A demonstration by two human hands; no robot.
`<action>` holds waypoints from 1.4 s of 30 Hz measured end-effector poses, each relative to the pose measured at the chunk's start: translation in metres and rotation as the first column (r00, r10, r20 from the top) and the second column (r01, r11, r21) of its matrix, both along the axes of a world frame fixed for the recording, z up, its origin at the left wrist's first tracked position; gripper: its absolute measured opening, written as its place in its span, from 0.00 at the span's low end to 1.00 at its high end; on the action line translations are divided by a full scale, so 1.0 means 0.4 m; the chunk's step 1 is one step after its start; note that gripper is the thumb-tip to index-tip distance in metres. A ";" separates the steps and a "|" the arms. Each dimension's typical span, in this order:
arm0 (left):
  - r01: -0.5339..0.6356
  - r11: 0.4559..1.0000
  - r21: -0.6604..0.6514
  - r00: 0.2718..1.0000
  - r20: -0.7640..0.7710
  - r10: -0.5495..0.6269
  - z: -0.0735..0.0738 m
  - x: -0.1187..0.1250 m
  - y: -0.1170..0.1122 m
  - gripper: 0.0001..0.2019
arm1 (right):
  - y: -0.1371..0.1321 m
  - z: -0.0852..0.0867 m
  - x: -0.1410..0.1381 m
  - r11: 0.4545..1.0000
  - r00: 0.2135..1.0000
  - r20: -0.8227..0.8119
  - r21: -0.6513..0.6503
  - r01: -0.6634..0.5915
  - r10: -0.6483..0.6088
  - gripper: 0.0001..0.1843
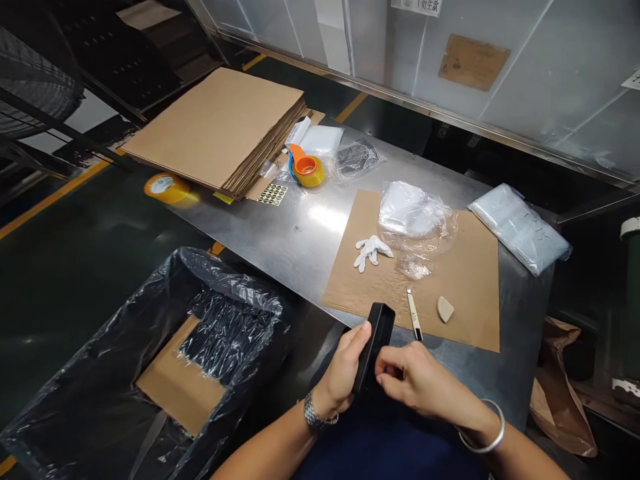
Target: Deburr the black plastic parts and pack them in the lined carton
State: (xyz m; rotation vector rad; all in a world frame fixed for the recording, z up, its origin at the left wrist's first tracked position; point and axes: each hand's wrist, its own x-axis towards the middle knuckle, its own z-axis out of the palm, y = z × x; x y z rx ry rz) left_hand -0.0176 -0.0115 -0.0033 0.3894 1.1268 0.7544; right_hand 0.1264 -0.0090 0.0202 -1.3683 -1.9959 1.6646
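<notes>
Gripping the black part (pixel 371 353), left hand (pixel 344 368) held it steeply, likely so it opened toward the right hand (pixel 416 377). Right hand curled narrow just beside it; couldn't tell if anything was pinched. Knife (pixel 413 312) and beige wedge (pixel 445 309) lay just beyond, presumably for quick reach.

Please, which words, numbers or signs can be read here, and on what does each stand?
"A26": cutter knife
"衍生款": top label, partly cut off
Unclear handwriting: right plastic bag
Too small or blurred: sticker sheet, left tape roll, brown sign, right-edge label
</notes>
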 end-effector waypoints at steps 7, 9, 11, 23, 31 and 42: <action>0.218 0.895 -0.389 0.954 0.276 -0.113 -0.014 -0.012 -0.005 0.26 | 0.045 -0.036 0.048 0.913 0.966 0.041 0.337 0.228 -0.256 0.07; 0.306 0.842 -0.445 0.913 0.387 -0.128 -0.017 -0.014 -0.003 0.28 | 0.046 -0.027 0.046 0.857 0.965 -0.002 0.460 0.234 -0.263 0.08; 0.348 0.817 -0.460 0.885 0.448 -0.125 -0.019 -0.014 -0.004 0.27 | 0.040 -0.009 0.032 0.834 0.990 -0.036 0.534 0.137 -0.140 0.15; 0.343 0.837 -0.426 0.874 0.472 -0.118 -0.009 0.006 -0.019 0.22 | 0.028 0.008 -0.023 0.935 0.994 -0.103 0.354 0.015 0.023 0.05; 0.311 0.876 -0.368 0.906 0.394 -0.156 -0.007 0.000 -0.028 0.19 | 0.031 -0.008 -0.004 0.931 0.983 -0.171 0.365 0.001 0.066 0.05; 0.378 0.845 -0.378 0.892 0.395 -0.222 0.006 -0.025 -0.036 0.31 | 0.061 -0.038 0.057 0.943 0.947 -0.280 0.242 0.230 -0.159 0.08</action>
